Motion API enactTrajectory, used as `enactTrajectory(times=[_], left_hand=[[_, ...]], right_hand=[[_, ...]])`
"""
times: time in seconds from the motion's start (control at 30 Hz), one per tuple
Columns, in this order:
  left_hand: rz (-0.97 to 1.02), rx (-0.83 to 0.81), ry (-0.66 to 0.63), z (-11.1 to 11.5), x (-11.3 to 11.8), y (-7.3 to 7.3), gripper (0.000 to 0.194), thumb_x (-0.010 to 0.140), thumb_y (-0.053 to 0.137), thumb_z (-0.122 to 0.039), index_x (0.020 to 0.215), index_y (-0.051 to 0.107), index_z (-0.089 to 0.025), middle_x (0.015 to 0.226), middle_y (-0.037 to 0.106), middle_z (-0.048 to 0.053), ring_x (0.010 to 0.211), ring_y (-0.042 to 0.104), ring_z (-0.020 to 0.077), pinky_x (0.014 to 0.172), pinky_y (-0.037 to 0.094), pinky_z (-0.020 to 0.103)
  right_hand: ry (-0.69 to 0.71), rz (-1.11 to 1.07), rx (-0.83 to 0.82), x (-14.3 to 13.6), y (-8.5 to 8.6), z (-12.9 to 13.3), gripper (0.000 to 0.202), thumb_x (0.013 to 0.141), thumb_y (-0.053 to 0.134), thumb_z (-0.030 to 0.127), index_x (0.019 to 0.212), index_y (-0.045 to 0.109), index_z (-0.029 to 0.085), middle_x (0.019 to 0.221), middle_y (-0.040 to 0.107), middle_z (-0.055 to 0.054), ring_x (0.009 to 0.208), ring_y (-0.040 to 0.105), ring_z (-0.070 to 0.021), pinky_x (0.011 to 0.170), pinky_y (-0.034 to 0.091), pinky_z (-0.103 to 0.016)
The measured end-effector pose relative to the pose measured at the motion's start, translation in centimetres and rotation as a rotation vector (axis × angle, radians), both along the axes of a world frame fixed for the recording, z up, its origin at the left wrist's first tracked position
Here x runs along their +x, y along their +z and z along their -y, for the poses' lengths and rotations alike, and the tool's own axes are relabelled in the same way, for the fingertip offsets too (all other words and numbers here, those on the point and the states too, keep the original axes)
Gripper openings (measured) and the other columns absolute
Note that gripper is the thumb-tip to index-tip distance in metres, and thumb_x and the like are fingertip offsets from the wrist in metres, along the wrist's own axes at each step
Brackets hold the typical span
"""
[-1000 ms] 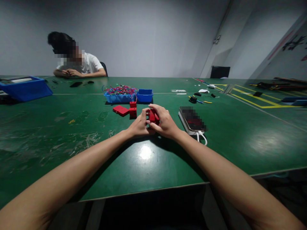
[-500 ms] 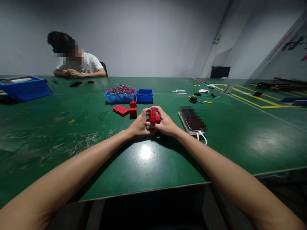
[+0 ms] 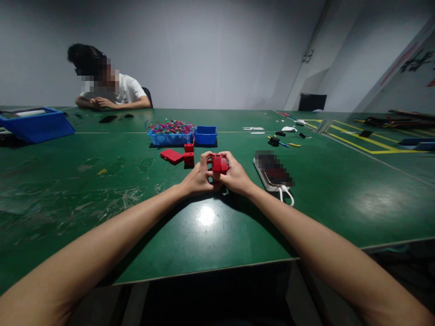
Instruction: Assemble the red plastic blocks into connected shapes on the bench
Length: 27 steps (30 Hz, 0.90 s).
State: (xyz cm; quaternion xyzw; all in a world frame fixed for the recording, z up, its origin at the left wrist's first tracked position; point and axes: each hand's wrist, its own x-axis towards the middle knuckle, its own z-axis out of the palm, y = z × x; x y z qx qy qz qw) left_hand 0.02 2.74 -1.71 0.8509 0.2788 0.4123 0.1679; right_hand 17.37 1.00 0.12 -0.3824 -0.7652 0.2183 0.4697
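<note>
At six o'clock, over the green desk (image 3: pixel 210 240), my left hand (image 3: pixel 198 178) and right hand (image 3: pixel 235 174) both grip the red blocks (image 3: pixel 219 164). Beyond, toward eleven, I see loose red pieces (image 3: pixel 171 156), then a blue bin of wires (image 3: pixel 171 138); a phone (image 3: pixel 273 168) lies toward two.

Dark, seemingly Chinese characters (image 3: pixel 417 61) on the right-hand wall (image 3: pixel 404 90) are too skewed to read.

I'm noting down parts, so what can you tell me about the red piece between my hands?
The red piece looks like blocky hard plastic, roughly upright, with a small dark opening on top. Fingers of the left hand and right hand enclose it over the green table; whether it is one part or several is unclear.
</note>
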Motion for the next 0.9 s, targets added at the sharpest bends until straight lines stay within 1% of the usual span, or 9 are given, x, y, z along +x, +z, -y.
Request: enactTrajectory(times=[0.13, 0.3, 0.47, 0.53, 0.63, 0.77, 0.9], left_hand=[[0.017, 0.007, -0.007, 0.02, 0.08, 0.16, 0.091, 0.06, 0.075, -0.023, 0.135, 0.024, -0.022, 0.134, 0.056, 0.019, 0.124, 0.06, 0.0322, 0.101, 0.05, 0.049], [-0.027, 0.013, 0.048, 0.03, 0.04, 0.19, 0.093, 0.059, 0.075, -0.022, 0.138, 0.025, -0.023, 0.132, 0.058, 0.018, 0.122, 0.061, 0.0331, 0.1, 0.051, 0.05], [-0.026, 0.017, 0.069, -0.08, 0.07, 0.06, 0.092, 0.061, 0.076, -0.025, 0.138, 0.026, -0.023, 0.131, 0.058, 0.017, 0.119, 0.062, 0.0327, 0.098, 0.052, 0.048], [-0.014, 0.029, 0.056, -0.12, 0.08, 0.05, 0.09, 0.062, 0.076, -0.026, 0.137, 0.027, -0.023, 0.131, 0.058, 0.017, 0.122, 0.061, 0.0321, 0.1, 0.051, 0.048], [-0.016, 0.042, 0.061, -0.07, 0.04, 0.1, 0.087, 0.062, 0.075, -0.024, 0.136, 0.029, -0.023, 0.131, 0.057, 0.016, 0.121, 0.061, 0.0309, 0.101, 0.049, 0.048], [-0.053, 0.069, 0.084, 0.05, -0.05, 0.12, 0.089, 0.062, 0.076, -0.026, 0.138, 0.029, -0.022, 0.132, 0.057, 0.017, 0.117, 0.063, 0.0314, 0.097, 0.051, 0.047], [-0.087, 0.107, 0.072, 0.06, -0.06, 0.07, 0.089, 0.065, 0.074, -0.026, 0.14, 0.026, -0.022, 0.132, 0.058, 0.018, 0.111, 0.066, 0.0302, 0.092, 0.052, 0.046]], right_hand=[[-0.044, 0.042, 0.148, -0.14, 0.07, 0.08, 0.05, 0.076, 0.072, 0.046, 0.114, 0.051, 0.021, 0.121, 0.059, -0.014, 0.114, 0.058, -0.0269, 0.101, 0.046, -0.043], [-0.059, 0.086, 0.168, -0.06, -0.18, -0.04, 0.051, 0.077, 0.072, 0.045, 0.116, 0.05, 0.021, 0.125, 0.058, -0.016, 0.122, 0.056, -0.0294, 0.104, 0.045, -0.047], [-0.071, 0.116, 0.205, -0.05, -0.69, -0.05, 0.053, 0.08, 0.07, 0.038, 0.123, 0.046, 0.019, 0.139, 0.048, -0.022, 0.138, 0.045, -0.031, 0.112, 0.039, -0.051], [-0.074, 0.131, 0.215, -0.07, -0.78, -0.06, 0.051, 0.081, 0.067, 0.034, 0.124, 0.044, 0.018, 0.14, 0.047, -0.022, 0.139, 0.043, -0.0308, 0.113, 0.039, -0.052], [-0.075, 0.141, 0.236, -0.08, -0.78, -0.12, 0.05, 0.081, 0.066, 0.033, 0.123, 0.044, 0.017, 0.137, 0.048, -0.022, 0.138, 0.044, -0.0313, 0.112, 0.039, -0.053], [-0.066, 0.143, 0.269, -0.03, -0.69, -0.18, 0.05, 0.077, 0.069, 0.031, 0.12, 0.045, 0.021, 0.132, 0.051, -0.019, 0.141, 0.04, -0.0322, 0.112, 0.04, -0.055], [-0.07, 0.145, 0.288, 0.01, -0.6, -0.15, 0.052, 0.073, 0.07, 0.029, 0.119, 0.046, 0.021, 0.13, 0.05, -0.018, 0.142, 0.038, -0.033, 0.112, 0.041, -0.054]])
